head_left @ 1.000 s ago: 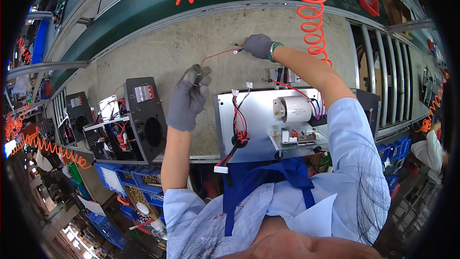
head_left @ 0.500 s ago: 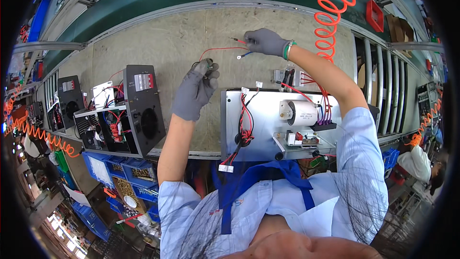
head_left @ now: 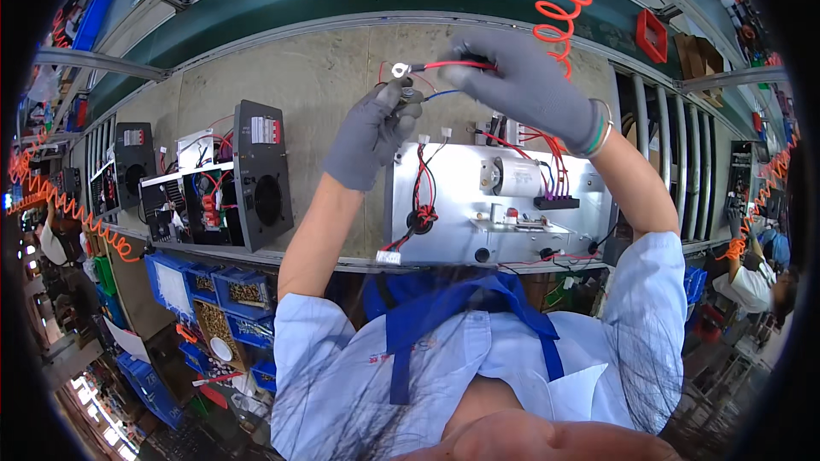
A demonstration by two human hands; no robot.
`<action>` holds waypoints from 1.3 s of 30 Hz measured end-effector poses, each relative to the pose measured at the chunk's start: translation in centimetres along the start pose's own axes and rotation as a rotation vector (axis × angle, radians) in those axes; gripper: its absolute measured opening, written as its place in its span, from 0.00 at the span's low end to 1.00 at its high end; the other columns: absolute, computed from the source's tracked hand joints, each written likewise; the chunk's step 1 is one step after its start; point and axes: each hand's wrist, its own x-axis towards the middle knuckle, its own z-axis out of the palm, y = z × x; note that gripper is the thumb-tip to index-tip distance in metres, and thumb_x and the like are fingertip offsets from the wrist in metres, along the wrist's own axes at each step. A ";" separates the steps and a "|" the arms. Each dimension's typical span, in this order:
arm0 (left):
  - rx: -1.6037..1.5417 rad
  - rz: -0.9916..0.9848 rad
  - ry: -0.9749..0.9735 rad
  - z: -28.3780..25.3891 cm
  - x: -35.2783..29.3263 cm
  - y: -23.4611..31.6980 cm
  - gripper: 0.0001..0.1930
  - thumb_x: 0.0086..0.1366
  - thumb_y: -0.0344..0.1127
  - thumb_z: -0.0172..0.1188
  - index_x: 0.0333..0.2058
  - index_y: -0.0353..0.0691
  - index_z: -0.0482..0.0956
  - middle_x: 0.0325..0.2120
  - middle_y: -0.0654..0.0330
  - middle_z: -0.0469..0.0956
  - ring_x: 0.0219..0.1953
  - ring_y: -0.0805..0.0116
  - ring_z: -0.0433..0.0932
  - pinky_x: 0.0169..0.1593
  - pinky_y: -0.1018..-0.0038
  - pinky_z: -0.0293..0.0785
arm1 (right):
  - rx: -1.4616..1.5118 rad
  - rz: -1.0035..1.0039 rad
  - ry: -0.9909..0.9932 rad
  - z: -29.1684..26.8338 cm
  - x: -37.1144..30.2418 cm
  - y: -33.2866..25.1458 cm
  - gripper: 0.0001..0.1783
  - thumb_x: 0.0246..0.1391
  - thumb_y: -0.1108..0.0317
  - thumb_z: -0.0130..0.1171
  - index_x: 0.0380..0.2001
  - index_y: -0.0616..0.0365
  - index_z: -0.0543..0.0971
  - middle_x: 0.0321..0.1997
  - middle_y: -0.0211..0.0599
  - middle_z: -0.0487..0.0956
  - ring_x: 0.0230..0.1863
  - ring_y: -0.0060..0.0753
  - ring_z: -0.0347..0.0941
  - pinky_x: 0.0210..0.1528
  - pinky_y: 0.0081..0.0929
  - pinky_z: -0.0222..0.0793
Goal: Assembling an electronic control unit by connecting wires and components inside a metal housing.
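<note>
My right hand [head_left: 530, 85], in a grey glove, is raised over the bench with its fingers closed round a red cable [head_left: 442, 63]. A ring terminal [head_left: 400, 70] on a black sleeve ends that cable, close above my left fingertips. A blue wire [head_left: 442, 93] runs between the two hands. My left hand [head_left: 371, 137], gloved too, pinches a small part too fine to name. Just nearer to me lies a silver metal panel [head_left: 453, 179] carrying a white cylindrical capacitor [head_left: 518, 177], a purple-wired terminal block [head_left: 557, 202] and a bundle of red and black wires [head_left: 422, 196].
Left on the bench stands an open black equipment case [head_left: 266, 171] with a fan, and another case [head_left: 132, 166] behind it. Orange coiled hoses [head_left: 555, 13] hang overhead. Metal rollers [head_left: 675, 137] lie to the right. Blue bins [head_left: 248, 290] of small hardware sit below the bench's left front.
My right hand has come nearer and bigger in view, bringing the red cable's ring terminal to the left fingertips. The left hand has risen slightly. The view has shifted a little.
</note>
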 end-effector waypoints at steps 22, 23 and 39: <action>-0.218 -0.007 0.046 3.8 -5.0 -2.2 0.12 0.69 0.40 0.56 0.42 0.37 0.76 0.31 0.61 0.76 0.27 0.74 0.76 0.29 0.80 0.77 | -0.377 0.162 0.022 1.4 -3.3 -4.5 0.20 0.50 0.47 0.60 0.35 0.53 0.82 0.28 0.39 0.76 0.32 0.42 0.76 0.36 0.36 0.71; -0.198 -0.003 0.124 4.5 -5.2 -2.2 0.11 0.69 0.40 0.56 0.41 0.38 0.77 0.29 0.63 0.75 0.25 0.77 0.74 0.27 0.82 0.75 | -0.296 0.164 -0.032 1.8 -3.2 -4.3 0.19 0.51 0.50 0.60 0.33 0.56 0.82 0.28 0.39 0.76 0.31 0.41 0.75 0.35 0.35 0.70; -0.516 0.219 -0.200 0.8 -8.0 4.8 0.08 0.64 0.36 0.61 0.34 0.38 0.76 0.22 0.72 0.58 0.23 0.81 0.55 0.24 0.84 0.56 | -0.692 0.175 -0.217 3.8 0.6 9.5 0.23 0.57 0.48 0.48 0.42 0.56 0.76 0.44 0.47 0.76 0.39 0.50 0.76 0.37 0.46 0.72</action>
